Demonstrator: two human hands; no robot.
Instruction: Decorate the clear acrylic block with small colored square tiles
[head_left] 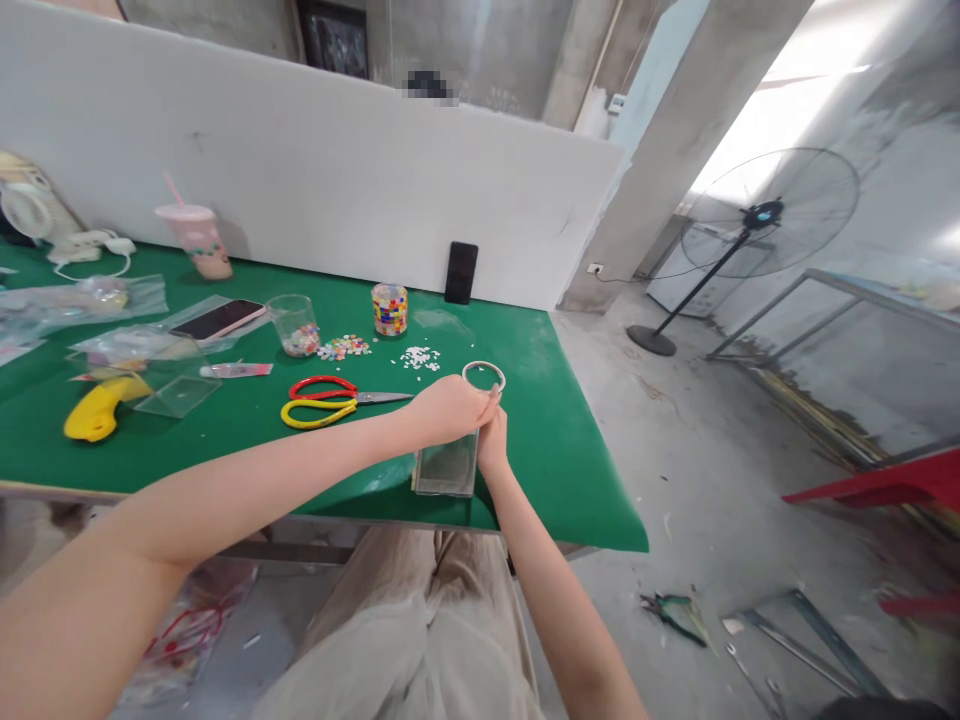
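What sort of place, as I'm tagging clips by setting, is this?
Probably a small craft workshop: scissors and loose coloured pieces lie on a green worktable, and pliers lie on the floor.

Just a thin round white ring (482,363), green showing through, near edge pinched right by the left hand (454,410).

Below the edge of the green table (559,430), the person wears loose trousers (382,575) of pale beige cloth, with many soft wrinkles. Above this table, left hand (456,410) and right hand (493,440) are bare.
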